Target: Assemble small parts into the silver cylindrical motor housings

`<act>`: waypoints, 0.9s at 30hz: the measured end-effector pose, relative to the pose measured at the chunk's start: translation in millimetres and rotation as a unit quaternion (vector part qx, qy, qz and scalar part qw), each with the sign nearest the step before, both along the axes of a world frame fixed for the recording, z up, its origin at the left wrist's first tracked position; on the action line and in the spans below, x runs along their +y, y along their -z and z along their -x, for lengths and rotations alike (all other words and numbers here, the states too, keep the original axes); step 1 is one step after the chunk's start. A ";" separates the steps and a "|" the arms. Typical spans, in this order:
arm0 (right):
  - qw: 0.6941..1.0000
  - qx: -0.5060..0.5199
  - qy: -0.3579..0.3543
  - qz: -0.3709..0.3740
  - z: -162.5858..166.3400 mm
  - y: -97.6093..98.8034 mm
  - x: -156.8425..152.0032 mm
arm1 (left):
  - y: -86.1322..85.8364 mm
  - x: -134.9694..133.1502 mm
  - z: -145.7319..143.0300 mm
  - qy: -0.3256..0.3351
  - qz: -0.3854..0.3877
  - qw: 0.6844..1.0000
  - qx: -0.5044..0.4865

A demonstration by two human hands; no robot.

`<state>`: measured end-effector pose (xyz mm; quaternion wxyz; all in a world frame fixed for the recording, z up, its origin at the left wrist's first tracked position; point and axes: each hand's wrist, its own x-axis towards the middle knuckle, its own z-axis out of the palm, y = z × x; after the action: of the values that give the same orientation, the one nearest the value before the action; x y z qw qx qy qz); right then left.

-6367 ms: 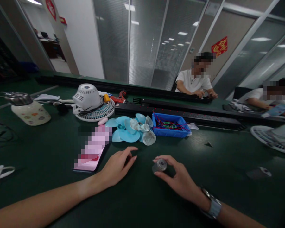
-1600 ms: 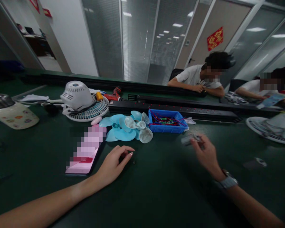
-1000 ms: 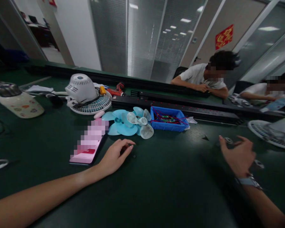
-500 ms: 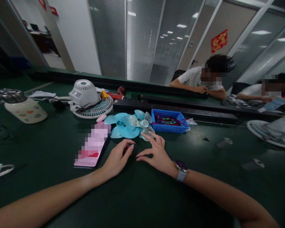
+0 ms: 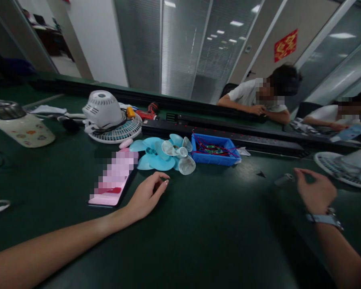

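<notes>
My left hand rests on the green table, loosely curled, with a small gap between thumb and fingers and nothing visible in it. Just beyond it lie several light-blue fan blades with a clear grey fan blade on top. Beside its forearm is a phone with a lit pink screen. On the right, my right hand, slightly blurred, has its fingers bent around a gap with nothing visible inside. Its fingertips are near a small metal cylinder; I cannot tell if they touch.
A blue bin holds wires and small boards. Fan housings stand left and right. A bottle, a red power tool and a black rail are also there. People sit across the table.
My right hand has left the fan blades and swung right to the metal cylinders; one cylinder is now hidden behind it. My left hand keeps its pose. The view has shifted slightly.
</notes>
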<state>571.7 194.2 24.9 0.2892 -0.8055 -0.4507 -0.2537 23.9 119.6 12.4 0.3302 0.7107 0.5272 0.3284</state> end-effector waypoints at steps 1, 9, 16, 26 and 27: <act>0.999 0.025 0.018 0.022 1.3 3.6 -2.6 | 0.4 0.0 0.1 0.001 0.000 1.000 0.001; 0.996 0.077 0.013 0.034 17.9 6.9 -4.3 | 1.0 0.0 0.6 0.009 0.003 1.000 0.008; 0.995 0.092 -0.023 -0.006 21.3 14.5 -4.0 | 0.2 -0.6 1.4 0.006 0.002 1.000 0.009; 0.996 0.074 -0.048 -0.030 18.9 30.2 -6.8 | 0.2 0.7 0.7 0.003 -0.005 1.000 0.022; 0.996 0.073 -0.049 -0.030 19.3 31.6 -6.8 | 0.1 0.8 0.4 0.003 -0.007 1.000 0.024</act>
<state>552.4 187.4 -6.7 0.3576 -0.7896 -0.4596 -0.1937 23.4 120.4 12.3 0.3130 0.7227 0.5304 0.3138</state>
